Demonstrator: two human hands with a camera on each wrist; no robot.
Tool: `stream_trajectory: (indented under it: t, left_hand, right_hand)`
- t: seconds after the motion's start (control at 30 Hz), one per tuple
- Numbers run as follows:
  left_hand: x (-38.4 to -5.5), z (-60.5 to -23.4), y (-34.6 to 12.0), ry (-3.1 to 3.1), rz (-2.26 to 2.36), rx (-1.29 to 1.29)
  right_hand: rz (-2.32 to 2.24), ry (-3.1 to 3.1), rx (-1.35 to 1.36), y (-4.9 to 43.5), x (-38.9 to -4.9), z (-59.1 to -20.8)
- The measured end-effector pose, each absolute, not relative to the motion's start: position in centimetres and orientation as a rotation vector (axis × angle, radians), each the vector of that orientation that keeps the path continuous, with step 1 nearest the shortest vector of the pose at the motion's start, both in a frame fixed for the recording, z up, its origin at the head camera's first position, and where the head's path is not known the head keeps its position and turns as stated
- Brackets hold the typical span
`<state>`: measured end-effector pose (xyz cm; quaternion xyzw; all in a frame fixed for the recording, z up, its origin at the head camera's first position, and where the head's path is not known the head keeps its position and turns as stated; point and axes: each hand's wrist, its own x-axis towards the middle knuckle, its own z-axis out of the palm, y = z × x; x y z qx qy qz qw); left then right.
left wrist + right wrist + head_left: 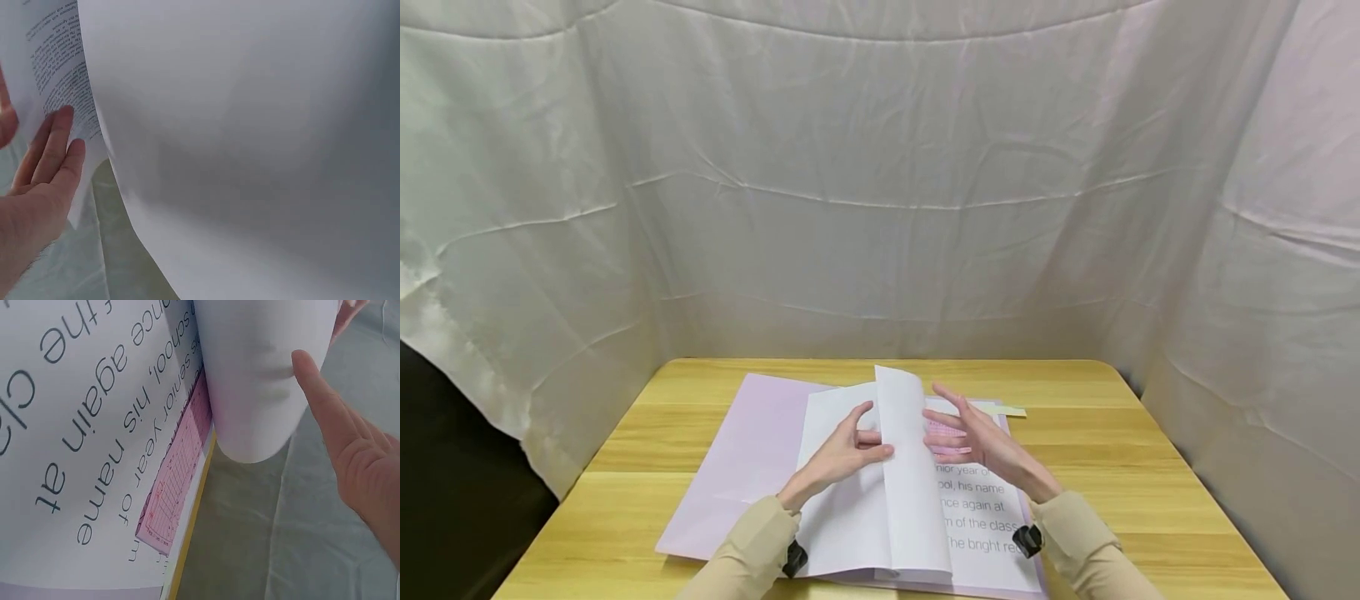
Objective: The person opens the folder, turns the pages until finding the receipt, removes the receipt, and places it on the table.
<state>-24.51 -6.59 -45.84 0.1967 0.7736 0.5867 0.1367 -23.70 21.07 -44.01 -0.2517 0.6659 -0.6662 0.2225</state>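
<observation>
An open booklet of large white sheets [842,500] lies on the table, with one page [913,483] standing up and curling over in the middle. My left hand [838,454] is at that page's left edge, its thumb against the paper and its fingers extended. In the left wrist view its fingers [59,150] lie straight beside small print. On the page's other side, my right hand [985,442] has its fingers spread, the tips at the curled paper. A pink gridded slip [178,475] lies on the large-print page [94,425] under the curl.
The booklet's lilac cover [737,467] spreads out to the left on the wooden table [1120,467]. A pale strip [1011,411] sticks out past the upper right edge. Grey cloth [880,183] hangs behind and at both sides.
</observation>
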Motion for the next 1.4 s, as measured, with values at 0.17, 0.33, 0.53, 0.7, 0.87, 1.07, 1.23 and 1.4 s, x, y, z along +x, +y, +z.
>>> stream_trajectory:
  t: [0.17,0.33,0.53,0.7,0.87,1.07,1.23,1.4]
  left_hand:
    - [-24.6,-46.3,-6.9,2.313,1.737,0.448]
    - [-24.9,-46.4,-7.8,2.306,1.782,0.321]
    - [-25.2,-46.7,-9.2,2.257,1.806,0.173]
    - [-25.5,-47.1,-10.7,2.399,1.662,0.125]
    - [-25.8,-47.3,-11.9,2.596,1.442,0.124]
    - [-26.1,-47.6,-13.0,2.674,1.316,0.117]
    - [-26.1,-47.9,-13.9,2.703,1.243,0.114]
    - [-26.2,-48.3,-14.4,2.704,1.183,0.098]
  right_hand:
    - [-1.817,1.863,-0.705,21.4,-23.8,-44.2]
    - [-1.784,1.978,-0.65,22.4,-24.2,-44.8]
    - [-1.756,2.16,-0.52,24.1,-24.7,-45.7]
    - [-1.684,2.357,-0.441,25.5,-25.5,-47.0]
    - [-1.59,2.513,-0.326,26.3,-26.7,-48.2]
    - [-1.466,2.638,-0.286,26.8,-27.9,-49.2]
    - [-1.34,2.697,-0.234,26.7,-28.8,-49.7]
    - [-1.254,2.719,-0.235,26.6,-29.5,-49.6]
